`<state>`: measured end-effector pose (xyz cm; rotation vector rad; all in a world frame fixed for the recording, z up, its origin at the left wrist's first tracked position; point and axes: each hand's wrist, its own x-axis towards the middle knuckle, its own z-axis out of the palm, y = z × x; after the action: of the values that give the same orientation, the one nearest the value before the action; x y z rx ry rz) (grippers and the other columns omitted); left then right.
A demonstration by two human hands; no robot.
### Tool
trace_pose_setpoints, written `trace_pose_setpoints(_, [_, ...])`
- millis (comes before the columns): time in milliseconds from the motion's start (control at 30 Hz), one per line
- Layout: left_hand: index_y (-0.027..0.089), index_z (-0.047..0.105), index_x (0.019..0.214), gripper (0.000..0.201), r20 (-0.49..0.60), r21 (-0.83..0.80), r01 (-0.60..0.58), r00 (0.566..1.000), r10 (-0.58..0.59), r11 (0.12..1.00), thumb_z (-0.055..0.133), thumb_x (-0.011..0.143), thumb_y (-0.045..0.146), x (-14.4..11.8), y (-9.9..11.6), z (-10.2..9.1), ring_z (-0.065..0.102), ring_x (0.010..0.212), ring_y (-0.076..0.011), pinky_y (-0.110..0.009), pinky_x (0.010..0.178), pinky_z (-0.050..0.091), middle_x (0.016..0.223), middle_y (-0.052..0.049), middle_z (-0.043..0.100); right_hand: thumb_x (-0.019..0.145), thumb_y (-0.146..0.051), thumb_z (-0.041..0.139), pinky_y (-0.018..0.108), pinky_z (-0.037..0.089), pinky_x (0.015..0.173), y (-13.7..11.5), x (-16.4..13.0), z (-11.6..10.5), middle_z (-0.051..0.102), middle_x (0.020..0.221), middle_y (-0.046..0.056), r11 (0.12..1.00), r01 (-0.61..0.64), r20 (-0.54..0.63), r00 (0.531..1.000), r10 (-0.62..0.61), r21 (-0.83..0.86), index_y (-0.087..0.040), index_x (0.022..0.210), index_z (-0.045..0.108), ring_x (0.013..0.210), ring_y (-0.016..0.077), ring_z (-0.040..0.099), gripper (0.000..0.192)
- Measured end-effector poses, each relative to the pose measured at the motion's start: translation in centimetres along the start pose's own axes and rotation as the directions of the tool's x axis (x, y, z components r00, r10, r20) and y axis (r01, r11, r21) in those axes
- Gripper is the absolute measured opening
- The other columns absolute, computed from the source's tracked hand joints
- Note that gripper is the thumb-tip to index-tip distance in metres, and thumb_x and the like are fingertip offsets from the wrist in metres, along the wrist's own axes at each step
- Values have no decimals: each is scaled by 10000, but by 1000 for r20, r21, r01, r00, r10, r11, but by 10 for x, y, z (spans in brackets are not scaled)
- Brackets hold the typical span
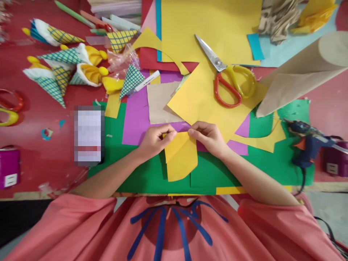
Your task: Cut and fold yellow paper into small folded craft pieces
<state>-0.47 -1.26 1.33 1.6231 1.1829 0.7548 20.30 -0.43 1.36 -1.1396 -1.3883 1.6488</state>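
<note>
Between my two hands hangs a piece of yellow paper (181,159), partly folded over, with a curved lower right edge. My left hand (157,139) pinches its upper left corner, and my right hand (208,137) pinches the upper right corner. Beneath lie green sheets (136,177) and a purple sheet (133,127). Just beyond my hands are a brown paper square (160,103) and a larger yellow sheet (190,98). Scissors (225,76) with one red and one yellow handle rest on the yellow sheets.
Several patterned paper cones (61,54) lie at the far left, near a white marker (146,81). A blurred-out phone (88,136) sits left of my forearm. To the right are a brown paper roll (301,72) and a blue glue gun (307,146) with its cord.
</note>
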Motion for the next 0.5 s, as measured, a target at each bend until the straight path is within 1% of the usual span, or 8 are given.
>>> trace_pose_setpoints(100, [167,537,657,277,64,44,-17,998,14,999,512,895,307,-1,2,0,362,467,-52,-184,425,272,532,51,424,851,-311,614,212,361,528,1,-2,3,621,708,-5,993,34,78,997,-25,-111,-152,795,643,580,74,486,171])
trace_pose_setpoints(167, [164,540,657,259,98,62,-44,995,38,997,514,888,280,-1,2,0,342,450,-43,-178,412,253,519,59,420,852,-292,606,213,345,525,2,-2,5,638,738,-1,980,55,110,993,-34,-192,-150,816,649,586,71,481,152])
trace_pose_setpoints(233, [161,542,655,240,126,74,-75,990,65,994,524,876,254,0,2,1,329,444,-36,-172,405,239,517,62,428,855,-269,594,213,358,556,3,-3,6,644,754,1,971,77,132,990,-48,-226,-147,810,644,623,75,504,139])
trace_pose_setpoints(333, [160,548,658,227,135,71,-85,988,75,994,538,867,248,1,2,2,329,443,-32,-166,405,241,519,63,437,853,-249,583,219,385,602,1,-2,5,634,743,-1,974,83,137,989,-54,-211,-144,784,630,654,82,525,134])
trace_pose_setpoints(433, [164,544,651,238,86,1,-19,996,19,1000,536,867,265,1,0,3,365,443,-42,-167,407,276,512,56,443,845,-254,589,226,396,604,-1,-2,4,605,700,-6,983,59,103,994,-42,-171,-145,745,616,642,86,518,151])
trace_pose_setpoints(500, [169,535,644,253,44,-69,31,999,-28,997,538,869,284,0,-1,2,381,433,-50,-171,401,289,500,55,440,841,-268,598,223,402,588,-1,-1,3,594,684,-9,993,35,64,998,-28,-112,-148,732,612,634,87,520,162])
